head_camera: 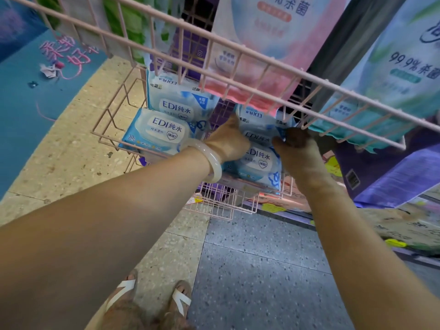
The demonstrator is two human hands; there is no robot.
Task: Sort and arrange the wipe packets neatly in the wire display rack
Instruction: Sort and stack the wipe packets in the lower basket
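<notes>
A pink wire display rack (pixel 112 126) holds blue-and-white wipe packets on its lower shelf. Two packets lie stacked at the left: a front packet (pixel 159 133) and a rear packet (pixel 178 101). On the right, an upper packet (pixel 258 126) rests on a lower packet (pixel 258 163). My left hand (pixel 228 141), with a pale bangle on the wrist, grips the left side of the upper right packet. My right hand (pixel 296 144) holds that packet's right edge. Both hands reach under the upper shelf's pink wire rim (pixel 238 51).
Large pink (pixel 266 32) and teal (pixel 400 75) wipe packs stand in the upper shelf. Purple packs (pixel 385 172) sit at the right. Cardboard boxes (pixel 404 229) lie on the floor at right. My sandalled feet (pixel 152 303) stand on the tiled floor below.
</notes>
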